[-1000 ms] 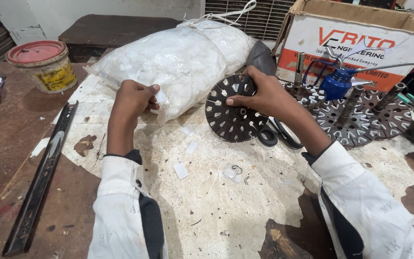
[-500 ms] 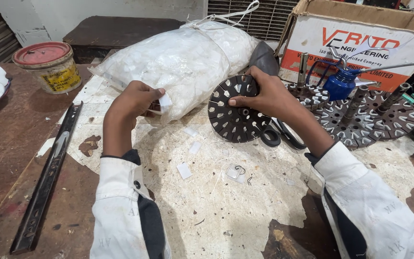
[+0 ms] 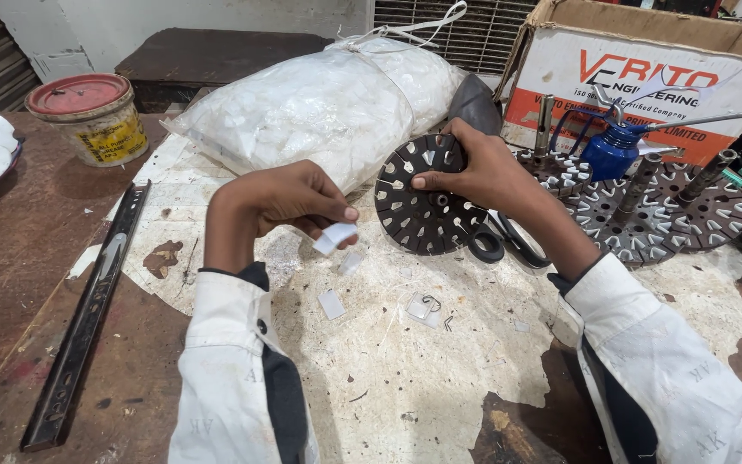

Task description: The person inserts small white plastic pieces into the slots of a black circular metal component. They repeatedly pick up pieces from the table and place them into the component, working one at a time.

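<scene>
My right hand (image 3: 481, 172) grips a dark round slotted metal disc (image 3: 422, 206), holding it tilted up on edge over the table. My left hand (image 3: 281, 202) pinches a small white paper slip (image 3: 335, 237) between thumb and fingers, just left of the disc. Behind my left hand lies a big clear bag of white slips (image 3: 319, 103), tied at the top. More white slips (image 3: 331, 303) lie loose on the table below my hands. Both arms wear white sleeves.
Several slotted discs on shafts (image 3: 646, 206) and a blue oil can (image 3: 611, 150) stand at the right before a cardboard box (image 3: 646, 60). Scissors (image 3: 508, 241) lie under the disc. A lidded tin (image 3: 96, 116) and a metal rail (image 3: 88, 309) are at the left.
My left hand has drawn back from the bag with a white slip pinched in its fingers. My right hand still holds the disc in nearly the same place.
</scene>
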